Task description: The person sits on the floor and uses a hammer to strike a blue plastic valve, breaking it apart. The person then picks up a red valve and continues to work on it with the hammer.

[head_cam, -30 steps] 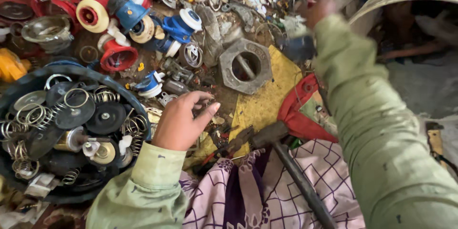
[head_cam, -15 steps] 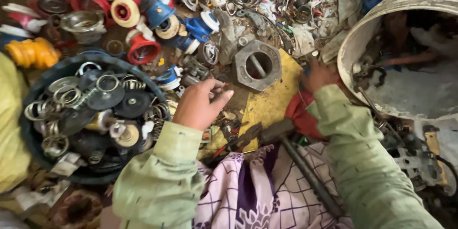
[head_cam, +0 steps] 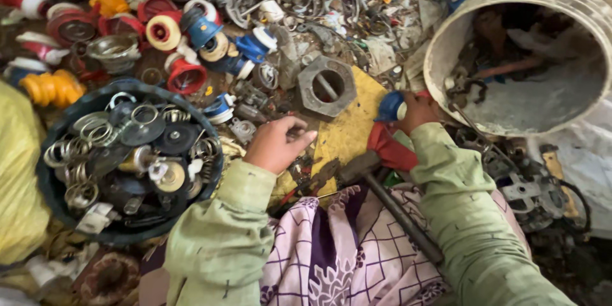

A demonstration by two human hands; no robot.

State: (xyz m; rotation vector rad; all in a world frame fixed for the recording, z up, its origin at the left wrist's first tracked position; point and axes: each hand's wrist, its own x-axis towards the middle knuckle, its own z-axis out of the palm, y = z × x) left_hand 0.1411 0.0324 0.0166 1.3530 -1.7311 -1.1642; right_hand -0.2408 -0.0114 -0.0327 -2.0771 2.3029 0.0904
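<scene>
The right hand [head_cam: 417, 111], which a second before reached far up into the scrap, had drawn back grasping a blue cap [head_cam: 390, 106] beside the yellow board [head_cam: 347, 131], while the left hand [head_cam: 275, 145] rested loosely curled there.

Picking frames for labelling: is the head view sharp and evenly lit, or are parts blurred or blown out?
Head view: soft daylight, no hard shadows; slightly soft overall, the left hand and hexagonal nut still readable; the white sheet at the right edge is nearly washed out; the bucket interior falls dark; the near sleeves look stretched by the wide lens.
</scene>
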